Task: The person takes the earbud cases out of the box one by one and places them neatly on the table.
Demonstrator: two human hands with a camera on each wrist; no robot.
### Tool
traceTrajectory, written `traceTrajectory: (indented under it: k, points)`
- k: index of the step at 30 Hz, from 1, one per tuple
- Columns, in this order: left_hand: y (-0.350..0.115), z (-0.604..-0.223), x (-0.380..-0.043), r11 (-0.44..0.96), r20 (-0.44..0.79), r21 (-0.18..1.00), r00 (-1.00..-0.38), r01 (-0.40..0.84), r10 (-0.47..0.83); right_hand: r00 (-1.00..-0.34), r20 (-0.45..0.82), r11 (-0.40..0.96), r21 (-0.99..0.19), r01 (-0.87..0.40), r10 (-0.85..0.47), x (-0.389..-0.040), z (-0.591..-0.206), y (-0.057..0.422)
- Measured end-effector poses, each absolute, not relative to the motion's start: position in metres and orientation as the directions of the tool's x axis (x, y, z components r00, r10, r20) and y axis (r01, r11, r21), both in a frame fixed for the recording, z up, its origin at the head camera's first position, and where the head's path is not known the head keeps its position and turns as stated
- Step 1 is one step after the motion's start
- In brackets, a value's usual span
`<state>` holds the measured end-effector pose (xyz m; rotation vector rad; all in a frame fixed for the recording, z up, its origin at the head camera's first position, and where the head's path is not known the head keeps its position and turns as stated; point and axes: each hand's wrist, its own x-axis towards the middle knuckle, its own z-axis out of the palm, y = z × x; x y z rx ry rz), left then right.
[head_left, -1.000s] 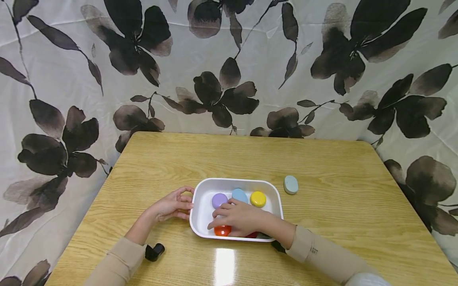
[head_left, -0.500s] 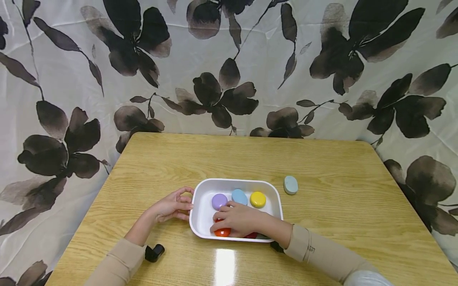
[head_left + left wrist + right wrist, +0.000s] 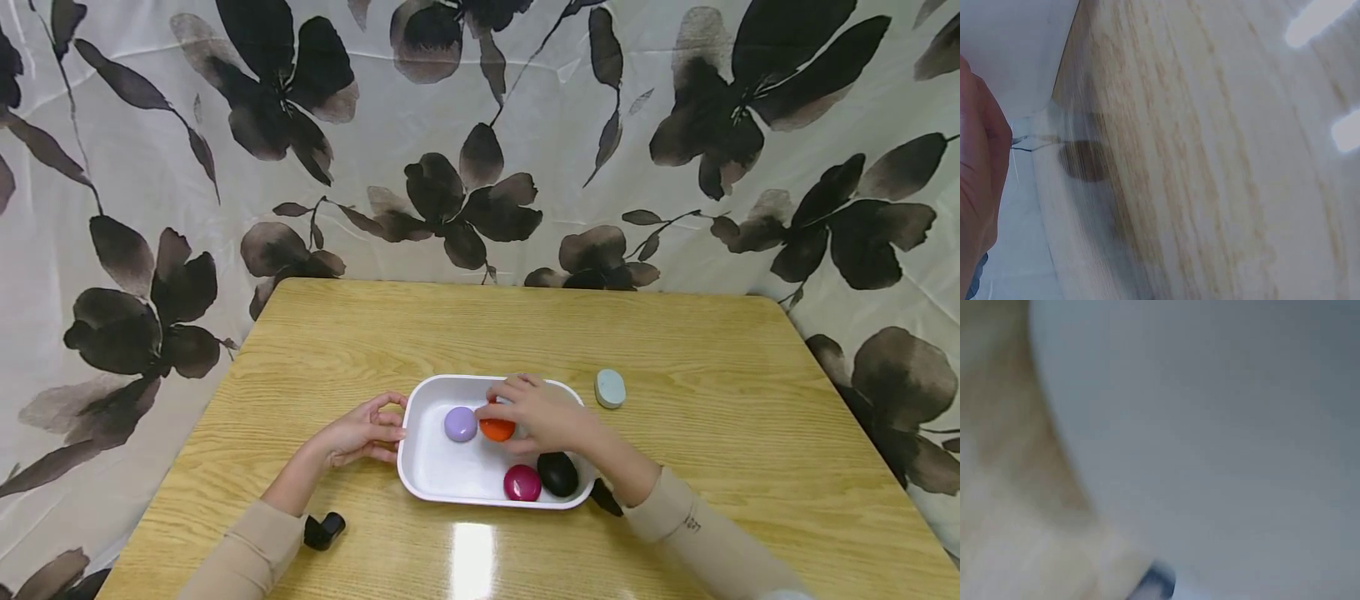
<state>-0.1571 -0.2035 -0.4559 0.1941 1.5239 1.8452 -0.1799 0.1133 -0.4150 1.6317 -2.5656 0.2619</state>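
In the head view, a white tray (image 3: 435,483) holds smooth, rounded, pebble-like pieces. My right hand (image 3: 543,417) reaches over its far right part and grips the orange-red pebble (image 3: 497,429) between the fingers and thumb. Just left of that sits the purple pebble (image 3: 461,424). Along the near side are a magenta pebble (image 3: 522,483) and a black pebble (image 3: 557,474). The light blue and yellow ones are hidden behind the right hand. My left hand (image 3: 367,431) touches the tray's left wall with spread, relaxed fingers. The right wrist view is blurred, mostly the tray's pale surface.
A pale blue-grey pebble (image 3: 610,388) lies on the wooden table (image 3: 712,375), right of the tray. Small black devices (image 3: 325,530) sit at both wrists. A floral cloth (image 3: 562,125) hangs behind the table's far edge.
My right hand has taken the orange-red pebble from the near side and brought it toward the far right of the tray. The magenta and black pebbles now show fully. The left hand stays put.
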Motion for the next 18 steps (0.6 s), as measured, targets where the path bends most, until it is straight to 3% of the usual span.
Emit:
traceTrajectory:
  k: [6, 13, 18]
  points:
    - [-0.203, -0.456, -0.157, -0.042, -0.318, 0.902, -0.725, -0.431, 0.611, -0.654, 0.220, 0.629, -0.177, -0.757, -0.724, -0.199, -0.403, 0.162]
    - [-0.203, -0.454, -0.156, -0.043, -0.319, 0.901, -0.727, -0.431, 0.609, -0.801, 0.298, 0.774, -0.233, -0.589, -0.519, -0.214, -0.420, 0.224]
    - [-0.202, -0.453, -0.156, -0.046, -0.317, 0.901, -0.726, -0.432, 0.611, -0.890, 0.210, 0.862, -0.236, -0.449, -0.406, -0.216, -0.436, 0.260]
